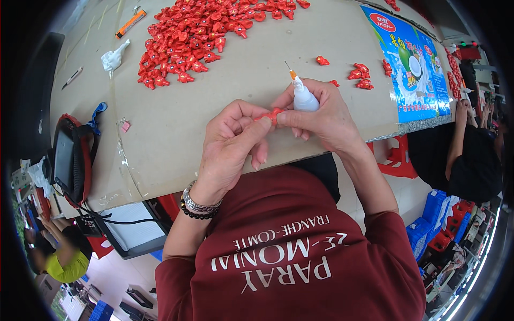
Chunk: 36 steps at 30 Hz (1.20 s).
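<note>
Close to the table's near edge, both hands meet at a small red molded piece (274, 115). My left hand (231, 140) pinches it between thumb and fingers. My right hand (327, 119) presses its thumb against the same piece and also keeps a white needle-tip bottle (305, 100) tucked in its fingers. The bottle's orange collar and thin needle point up and away from me. Fingers cover much of the red piece, so its exact shape is hard to make out. Beyond my hands spreads a large heap of similar red pieces (184, 40).
A few loose red pieces (360, 72) lie right of the bottle, beside a blue printed sheet (409, 67). On the left are an orange box cutter (130, 24), crumpled white plastic (114, 58), a pen (72, 78) and a black-red bag (72, 158). Another person (474, 144) sits at right.
</note>
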Each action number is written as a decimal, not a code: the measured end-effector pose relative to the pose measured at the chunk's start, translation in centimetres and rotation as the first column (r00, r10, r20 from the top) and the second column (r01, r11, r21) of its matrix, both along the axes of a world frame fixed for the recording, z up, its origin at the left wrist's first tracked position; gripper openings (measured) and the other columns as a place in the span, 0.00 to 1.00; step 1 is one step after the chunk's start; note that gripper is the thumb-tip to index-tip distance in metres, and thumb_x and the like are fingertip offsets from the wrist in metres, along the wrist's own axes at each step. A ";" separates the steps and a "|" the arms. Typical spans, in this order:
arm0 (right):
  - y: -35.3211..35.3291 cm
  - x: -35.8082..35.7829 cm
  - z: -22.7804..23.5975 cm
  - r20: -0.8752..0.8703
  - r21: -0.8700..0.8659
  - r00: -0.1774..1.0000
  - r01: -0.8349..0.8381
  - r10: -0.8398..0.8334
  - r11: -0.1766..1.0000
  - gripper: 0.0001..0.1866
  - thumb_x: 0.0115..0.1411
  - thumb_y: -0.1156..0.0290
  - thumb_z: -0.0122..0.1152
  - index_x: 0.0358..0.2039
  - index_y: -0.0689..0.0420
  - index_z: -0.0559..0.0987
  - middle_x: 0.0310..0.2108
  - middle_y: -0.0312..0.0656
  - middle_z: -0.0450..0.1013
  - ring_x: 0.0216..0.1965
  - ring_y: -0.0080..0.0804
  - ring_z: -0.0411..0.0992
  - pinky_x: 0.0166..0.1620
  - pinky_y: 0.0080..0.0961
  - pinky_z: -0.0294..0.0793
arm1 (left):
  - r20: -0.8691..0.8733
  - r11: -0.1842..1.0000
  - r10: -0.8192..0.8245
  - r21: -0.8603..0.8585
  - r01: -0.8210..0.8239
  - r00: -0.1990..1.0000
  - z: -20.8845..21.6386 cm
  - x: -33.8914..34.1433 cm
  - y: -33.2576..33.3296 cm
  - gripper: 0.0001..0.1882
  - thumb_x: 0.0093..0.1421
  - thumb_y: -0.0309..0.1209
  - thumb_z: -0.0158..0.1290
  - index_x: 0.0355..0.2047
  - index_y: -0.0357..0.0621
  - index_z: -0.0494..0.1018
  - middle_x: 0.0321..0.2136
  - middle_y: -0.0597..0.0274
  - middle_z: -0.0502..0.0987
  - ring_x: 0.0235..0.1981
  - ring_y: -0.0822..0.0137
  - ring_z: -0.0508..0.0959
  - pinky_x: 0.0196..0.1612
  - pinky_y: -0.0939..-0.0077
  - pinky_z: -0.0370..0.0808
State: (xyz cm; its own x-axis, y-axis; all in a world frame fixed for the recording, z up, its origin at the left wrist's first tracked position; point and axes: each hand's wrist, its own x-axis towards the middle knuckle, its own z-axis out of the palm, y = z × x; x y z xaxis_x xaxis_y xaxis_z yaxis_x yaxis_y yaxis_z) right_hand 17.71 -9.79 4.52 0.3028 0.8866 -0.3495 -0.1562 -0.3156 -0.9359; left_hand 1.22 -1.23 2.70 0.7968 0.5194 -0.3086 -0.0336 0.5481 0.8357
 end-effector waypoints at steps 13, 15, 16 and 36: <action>-0.2 0.0 -0.3 0.009 -0.008 1.000 -0.004 0.004 1.000 0.07 0.49 0.78 0.67 0.30 0.63 0.79 0.21 0.36 0.74 0.18 0.16 0.69 0.20 0.14 0.67 | 0.021 0.999 -0.039 -0.029 0.039 0.999 -0.2 -0.2 0.4 0.05 0.62 0.25 0.51 0.36 0.35 0.71 0.19 0.65 0.73 0.14 0.79 0.71 0.14 0.87 0.65; -0.2 -0.1 -0.4 0.014 -0.013 1.000 0.000 0.000 1.000 0.07 0.49 0.78 0.67 0.30 0.63 0.79 0.21 0.36 0.74 0.18 0.16 0.69 0.20 0.14 0.67 | 0.018 0.999 -0.040 -0.035 0.040 0.999 -0.1 -0.2 0.4 0.05 0.62 0.25 0.51 0.36 0.35 0.71 0.19 0.65 0.73 0.14 0.79 0.71 0.15 0.87 0.65; -0.2 -0.1 -0.5 0.015 -0.015 1.000 0.002 -0.002 1.000 0.07 0.49 0.78 0.67 0.30 0.63 0.79 0.21 0.36 0.74 0.18 0.16 0.69 0.20 0.14 0.67 | 0.016 0.998 -0.039 -0.038 0.040 0.999 -0.1 -0.2 0.3 0.05 0.62 0.25 0.51 0.36 0.35 0.71 0.19 0.65 0.73 0.14 0.79 0.71 0.15 0.87 0.65; -0.6 0.2 -1.8 0.024 0.077 1.000 -0.007 0.005 0.997 0.08 0.49 0.77 0.69 0.30 0.62 0.79 0.21 0.32 0.71 0.20 0.15 0.67 0.21 0.13 0.64 | 0.006 0.999 -0.045 0.002 0.045 0.999 -1.2 -0.3 0.1 0.06 0.62 0.28 0.52 0.35 0.39 0.70 0.18 0.65 0.73 0.15 0.79 0.72 0.17 0.86 0.69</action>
